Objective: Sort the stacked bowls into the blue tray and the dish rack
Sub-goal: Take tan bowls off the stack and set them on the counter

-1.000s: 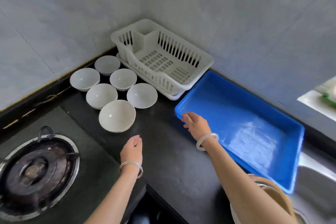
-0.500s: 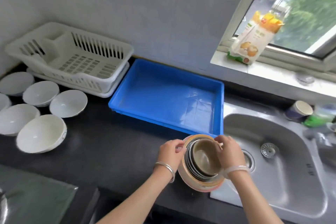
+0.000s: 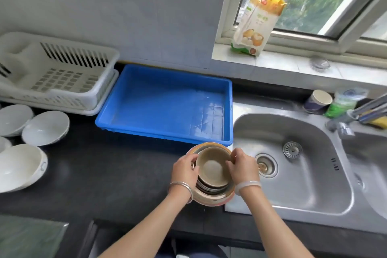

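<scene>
Now the stacked bowls (image 3: 211, 198) sit on the dark surface (image 3: 115, 174) just in front of the blue tray's (image 3: 163, 135) near right corner. The bottom bowl overhangs the steel lip of the sink (image 3: 293, 184), which lies to the right of the tray. The left grip (image 3: 184, 168) is curled over the stack's left rims. The right grip (image 3: 244, 166) pinches the right rim of the top tan bowl (image 3: 212, 167).

Nested this deep, the pile is probably heavy as a whole, hard, easily chipped and perhaps slick. Lifting one bowl by opposite rim edges looks safest.

The tray's near wall stands right behind the stack and must be cleared, and its whole floor is open. The dish rack (image 3: 62, 81) sits against the tray's left side, with loose white bowls (image 3: 45, 128) further left, so that route looks tighter.
</scene>
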